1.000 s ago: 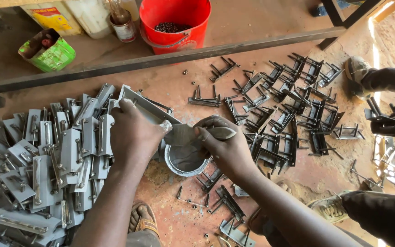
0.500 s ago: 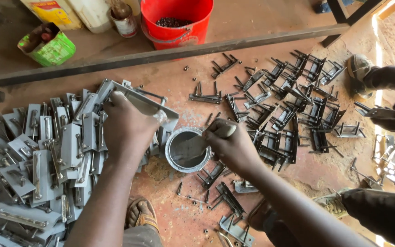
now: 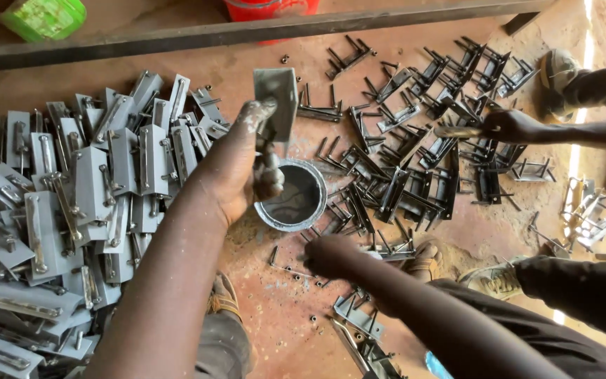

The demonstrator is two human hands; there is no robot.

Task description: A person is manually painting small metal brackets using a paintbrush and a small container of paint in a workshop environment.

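Observation:
My left hand (image 3: 236, 172), smeared with grey paint, holds a grey-painted metal plate (image 3: 276, 98) upright above a small round can of grey paint (image 3: 292, 226) on the reddish floor. My right hand (image 3: 331, 256) is low on the floor just in front of the can, among small loose bolts and next to a bare metal latch piece (image 3: 391, 253). Its fingers are curled under, and whether they hold anything is hidden.
A big pile of grey-painted plates (image 3: 71, 196) lies on the left. Dark unpainted latch pieces (image 3: 415, 175) cover the floor on the right, where another person's hand (image 3: 520, 126) reaches in. A steel beam (image 3: 247, 31), red bucket (image 3: 268, 8) and green container (image 3: 43, 14) lie beyond.
My left hand has lifted the plate from flat to upright over the can. My right hand has left the can and dropped to the floor in front of it. The view has shifted closer.

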